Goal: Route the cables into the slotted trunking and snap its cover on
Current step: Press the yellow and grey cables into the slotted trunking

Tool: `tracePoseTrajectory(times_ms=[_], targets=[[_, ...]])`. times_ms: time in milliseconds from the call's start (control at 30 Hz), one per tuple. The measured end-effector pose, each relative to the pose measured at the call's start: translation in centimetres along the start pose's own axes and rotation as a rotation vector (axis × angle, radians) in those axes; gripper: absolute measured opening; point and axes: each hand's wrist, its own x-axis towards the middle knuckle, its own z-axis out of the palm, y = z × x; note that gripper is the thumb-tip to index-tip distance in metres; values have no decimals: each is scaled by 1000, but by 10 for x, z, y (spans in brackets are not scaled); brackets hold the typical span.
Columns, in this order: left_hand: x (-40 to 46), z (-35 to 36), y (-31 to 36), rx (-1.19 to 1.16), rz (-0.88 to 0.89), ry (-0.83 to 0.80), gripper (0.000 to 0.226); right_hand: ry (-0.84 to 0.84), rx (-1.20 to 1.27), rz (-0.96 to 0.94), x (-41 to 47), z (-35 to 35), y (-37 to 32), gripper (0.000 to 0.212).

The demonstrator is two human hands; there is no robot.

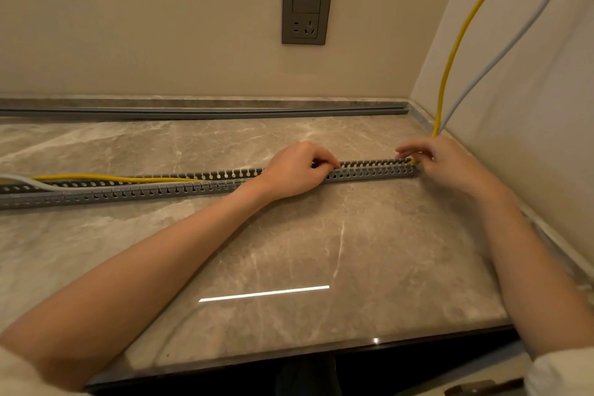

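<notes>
Head view: right hand (pixel 440 164) pinches yellow cable (pixel 456 42) into trunking (pixel 369 170), left hand (pixel 295 170) curled on it, grip unclear — cable could spring out if released.

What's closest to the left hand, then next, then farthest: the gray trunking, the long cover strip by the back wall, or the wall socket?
From the left hand, seen from the head camera:
1. Gray trunking: right under the hand's fingers, running across the counter.
2. Cover strip: lying along the foot of the back wall, beyond the hand.
3. Wall socket: up on the back wall, above the strip.

Glossy marble counter (pixel 289 235), matt plastic trunking (pixel 160 191)
</notes>
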Motion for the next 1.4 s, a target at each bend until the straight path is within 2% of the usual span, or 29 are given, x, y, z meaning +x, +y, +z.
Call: tracePoseTrajectory(times_ms=[133, 300, 433, 533, 633, 900, 1200, 1400], targets=[[-3, 2, 0, 35, 44, 49, 21, 21, -29, 39, -2, 0, -2, 34], [-5, 2, 0, -49, 61, 100, 19, 116, -84, 64, -3, 2, -6, 28], [-5, -6, 4, -125, 60, 45, 36, 228, -160, 45, -6, 3, -13, 26], [-11, -19, 1, -86, 44, -16, 43, 329, -247, 24, -7, 0, -19, 23], [-26, -41, -13, -30, 21, -49, 44, 362, -220, -51, -5, -1, -31, 22], [-86, -120, -67, 204, -155, -141, 64, 173, -255, -320, 12, 41, -100, 23], [-159, -202, -105, 429, -341, -194, 50, -26, -277, -594, 18, 91, -206, 28], [-192, -246, -131, 559, -481, -251, 46, -188, -145, -703, 8, 127, -279, 41]])
